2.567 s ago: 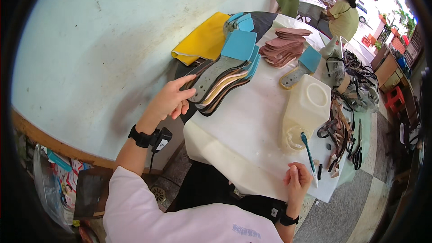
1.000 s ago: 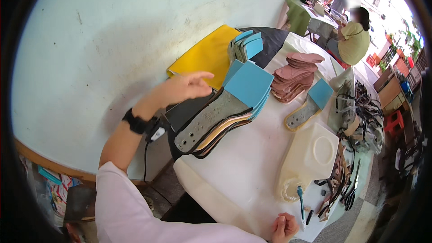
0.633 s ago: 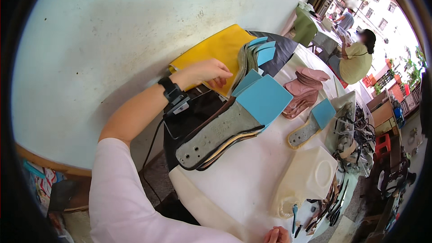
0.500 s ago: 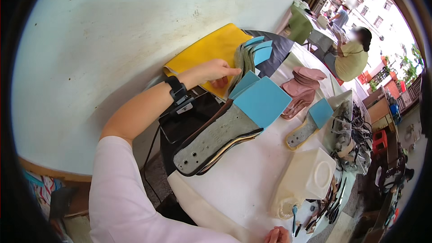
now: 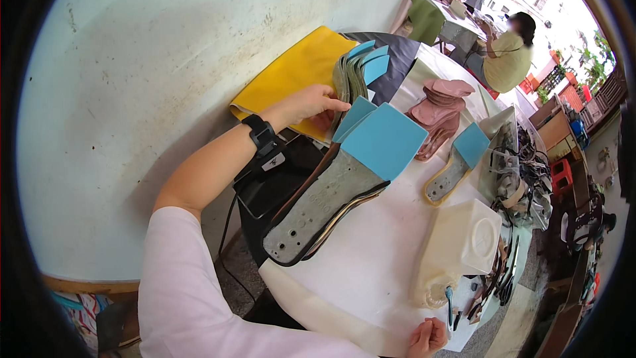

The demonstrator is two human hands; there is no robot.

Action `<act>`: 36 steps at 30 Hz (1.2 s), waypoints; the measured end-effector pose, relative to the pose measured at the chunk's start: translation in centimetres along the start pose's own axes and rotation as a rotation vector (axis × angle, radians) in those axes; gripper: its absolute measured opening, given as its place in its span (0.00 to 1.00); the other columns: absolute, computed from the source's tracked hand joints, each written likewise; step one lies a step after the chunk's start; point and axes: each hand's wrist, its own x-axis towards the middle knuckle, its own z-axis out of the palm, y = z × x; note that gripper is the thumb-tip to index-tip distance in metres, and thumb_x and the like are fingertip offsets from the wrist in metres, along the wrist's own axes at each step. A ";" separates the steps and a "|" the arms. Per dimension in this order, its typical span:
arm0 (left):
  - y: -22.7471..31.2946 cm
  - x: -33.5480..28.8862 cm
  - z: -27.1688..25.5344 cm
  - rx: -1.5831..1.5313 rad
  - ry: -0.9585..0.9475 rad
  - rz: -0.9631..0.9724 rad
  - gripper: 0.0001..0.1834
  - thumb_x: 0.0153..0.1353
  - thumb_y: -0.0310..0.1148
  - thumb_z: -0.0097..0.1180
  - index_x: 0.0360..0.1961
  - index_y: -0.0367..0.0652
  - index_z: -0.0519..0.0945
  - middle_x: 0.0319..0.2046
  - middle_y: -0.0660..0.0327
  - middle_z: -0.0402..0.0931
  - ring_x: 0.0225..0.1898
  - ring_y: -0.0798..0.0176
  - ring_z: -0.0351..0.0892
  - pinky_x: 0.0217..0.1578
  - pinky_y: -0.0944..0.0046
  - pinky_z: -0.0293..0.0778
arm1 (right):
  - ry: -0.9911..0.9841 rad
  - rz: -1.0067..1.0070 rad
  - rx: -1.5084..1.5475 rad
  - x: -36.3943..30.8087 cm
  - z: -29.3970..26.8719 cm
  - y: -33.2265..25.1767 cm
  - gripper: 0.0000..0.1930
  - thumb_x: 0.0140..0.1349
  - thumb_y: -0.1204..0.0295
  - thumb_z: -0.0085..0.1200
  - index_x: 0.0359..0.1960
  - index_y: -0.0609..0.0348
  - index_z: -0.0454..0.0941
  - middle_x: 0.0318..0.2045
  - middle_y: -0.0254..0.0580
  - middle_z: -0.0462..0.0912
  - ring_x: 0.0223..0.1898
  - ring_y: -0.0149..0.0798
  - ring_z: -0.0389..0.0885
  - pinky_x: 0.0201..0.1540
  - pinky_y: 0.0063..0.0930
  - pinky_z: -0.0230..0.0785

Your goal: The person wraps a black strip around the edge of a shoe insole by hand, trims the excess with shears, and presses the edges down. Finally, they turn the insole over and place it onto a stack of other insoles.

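Observation:
My left hand (image 5: 317,107), with a black band on its wrist, reaches to the near end of a stack of grey shoe insoles (image 5: 356,78) with blue heel ends. Its fingers pinch at the edge of that stack; the fingertips are partly hidden. Just in front lies a bigger pile of insoles (image 5: 324,192), grey on top with a light blue end (image 5: 387,138) and dark and tan layers below. My right hand (image 5: 427,338) rests at the table's near edge, its fingers curled; whatever they hold is hidden.
A yellow sheet (image 5: 291,69) lies by the wall, a black tablet-like device (image 5: 278,182) below it. Pink insoles (image 5: 437,116), one single insole (image 5: 457,166), a translucent plastic container (image 5: 460,238) with a brush (image 5: 449,301), and a box of dark straps (image 5: 523,166) share the table. A seated person (image 5: 510,56) works beyond.
The view has shifted slightly, and more of my right hand shows at the lower edge. My left hand stays at the insole stack with little visible movement.

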 end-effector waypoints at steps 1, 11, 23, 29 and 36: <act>-0.1 -0.1 0.0 0.000 -0.004 -0.004 0.18 0.57 0.45 0.57 0.34 0.38 0.75 0.27 0.58 0.78 0.25 0.66 0.79 0.23 0.71 0.72 | 0.002 0.006 -0.002 -0.1 0.1 -0.3 0.03 0.62 0.77 0.50 0.35 0.64 0.74 0.17 0.32 0.71 0.16 0.21 0.64 0.17 0.15 0.57; 1.6 -0.4 0.7 0.055 0.071 -0.098 0.11 0.51 0.32 0.52 0.32 0.34 0.73 0.24 0.55 0.74 0.21 0.57 0.78 0.22 0.61 0.76 | 0.063 -0.048 -0.029 0.1 0.5 -0.7 0.04 0.63 0.77 0.49 0.32 0.64 0.74 0.17 0.31 0.69 0.16 0.21 0.62 0.16 0.15 0.55; 0.5 0.9 2.3 0.166 0.137 0.038 0.13 0.47 0.31 0.55 0.28 0.30 0.71 0.21 0.49 0.73 0.19 0.55 0.77 0.15 0.57 0.72 | 0.135 -0.018 0.196 0.4 0.1 1.4 0.06 0.64 0.74 0.47 0.29 0.62 0.70 0.13 0.30 0.66 0.10 0.19 0.57 0.11 0.13 0.46; 0.8 0.8 2.5 0.303 0.339 0.110 0.14 0.46 0.29 0.53 0.29 0.26 0.72 0.22 0.45 0.75 0.20 0.51 0.78 0.16 0.56 0.71 | 0.095 -0.012 0.256 0.4 0.1 1.5 0.06 0.64 0.74 0.47 0.29 0.62 0.70 0.13 0.31 0.67 0.10 0.21 0.58 0.12 0.15 0.48; 1.3 0.2 -0.2 0.608 0.437 0.201 0.12 0.44 0.23 0.50 0.32 0.29 0.73 0.25 0.41 0.75 0.30 0.42 0.78 0.28 0.50 0.73 | 0.041 -0.082 0.168 0.5 0.2 0.9 0.07 0.64 0.74 0.47 0.29 0.63 0.70 0.12 0.33 0.67 0.10 0.22 0.59 0.12 0.15 0.49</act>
